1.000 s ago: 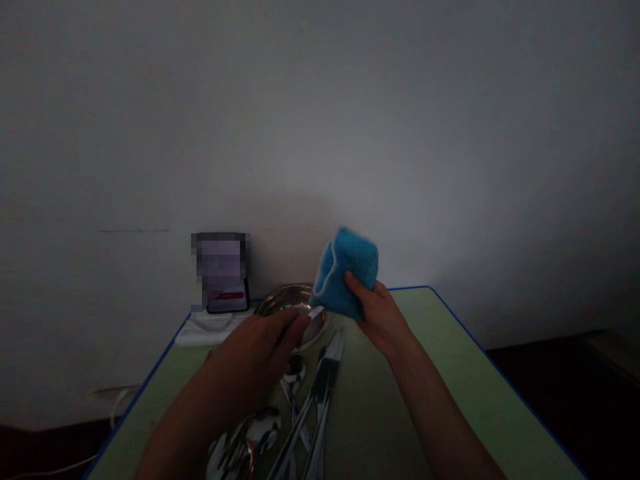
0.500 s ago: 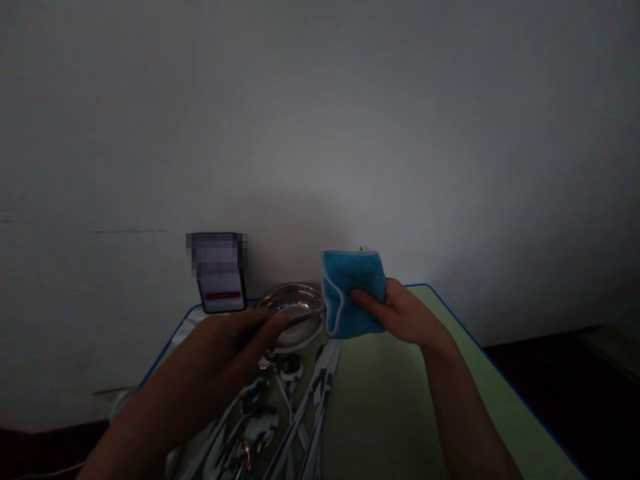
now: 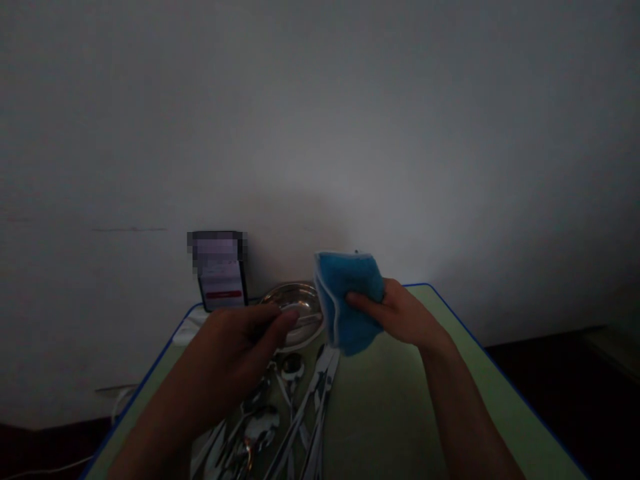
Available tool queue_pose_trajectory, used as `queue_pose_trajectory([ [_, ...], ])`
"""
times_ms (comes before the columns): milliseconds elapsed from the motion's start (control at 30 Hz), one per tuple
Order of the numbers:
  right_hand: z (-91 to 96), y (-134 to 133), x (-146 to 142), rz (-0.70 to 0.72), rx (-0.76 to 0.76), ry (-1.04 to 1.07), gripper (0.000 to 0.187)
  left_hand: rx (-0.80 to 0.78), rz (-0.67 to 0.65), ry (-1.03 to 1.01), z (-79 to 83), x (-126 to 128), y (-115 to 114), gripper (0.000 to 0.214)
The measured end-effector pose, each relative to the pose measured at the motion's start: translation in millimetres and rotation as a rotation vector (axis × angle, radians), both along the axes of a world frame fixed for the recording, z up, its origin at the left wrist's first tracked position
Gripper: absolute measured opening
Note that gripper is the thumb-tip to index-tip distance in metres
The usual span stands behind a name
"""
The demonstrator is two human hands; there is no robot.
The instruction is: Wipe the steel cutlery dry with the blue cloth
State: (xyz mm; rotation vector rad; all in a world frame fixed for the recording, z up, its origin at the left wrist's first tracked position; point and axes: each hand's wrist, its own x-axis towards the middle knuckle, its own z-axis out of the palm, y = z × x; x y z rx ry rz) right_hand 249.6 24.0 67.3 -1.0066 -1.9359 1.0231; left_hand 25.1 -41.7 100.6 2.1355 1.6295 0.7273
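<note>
My left hand (image 3: 250, 347) is closed, pinching the thin handle of a piece of metal cutlery (image 3: 309, 320) between thumb and fingers. The other end of that cutlery runs into a folded blue cloth (image 3: 357, 287) with white edging, so its kind is hidden. My right hand (image 3: 395, 310) grips the cloth, thumb lying across its front. Behind my left fingers stands a shiny metal bowl (image 3: 295, 293) at the table's far edge. Below the hands lie several metal spoons (image 3: 263, 423) and several table knives (image 3: 320, 387), partly covered by my left forearm.
A phone (image 3: 223, 273) with a lit screen leans against the wall (image 3: 350, 133), left of the bowl. Something white (image 3: 187, 328) lies at the far left corner of the green table (image 3: 380, 413), which has a blue edge. A pale cable (image 3: 50, 472) shows at lower left.
My left hand has shifted slightly right, closer to the cloth, and less of the handle shows. The cloth has tilted and moved slightly left, its lower corner now hanging lower.
</note>
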Motion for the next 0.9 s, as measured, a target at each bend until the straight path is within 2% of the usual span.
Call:
queue_pose_trajectory([
  [100, -3.5, 3, -9, -0.153, 0.049, 0.127, 0.030, 0.025, 0.046, -0.007, 0.4, 6, 1, 0.043],
  [200, -10.7, 6, -24, -0.453, 0.056, 0.324, 0.037, 0.084, 0.080, -0.029, 0.6, 19, 2, 0.042],
  [300, -18.1, 6, -42, -0.701, 0.016, 0.581, 0.041, 0.181, 0.096, -0.014, -2.8, 34, 4, 0.040],
  [367, -20.6, 5, -54, -0.754, -0.074, 0.756, 0.041, 0.215, 0.108, 0.010, -7.5, 43, 5, 0.038],
  [433, -20.5, 4, -63, -0.718, -0.205, 0.934, 0.038, 0.213, 0.128, 0.039, -13.3, 49, 8, 0.037],
  [533, -17.3, 2, -73, -0.592, -0.391, 1.185, 0.029, 0.180, 0.156, 0.084, -21.6, 53, 11, 0.036],
  [600, -15.3, -1, -77, -0.526, -0.499, 1.280, 0.022, 0.167, 0.159, 0.105, -25.2, 53, 14, 0.036],
  [733, -12.9, -2, -77, -0.406, -0.658, 1.290, 0.014, 0.165, 0.147, 0.134, -25.3, 47, 16, 0.037],
  [833, -8.7, 1, -68, -0.340, -0.692, 1.266, 0.010, 0.150, 0.095, 0.137, -19.6, 39, 14, 0.036],
  [900, -4.3, 4, -59, -0.324, -0.703, 1.244, 0.023, 0.134, 0.056, 0.123, -15.3, 34, 12, 0.036],
])
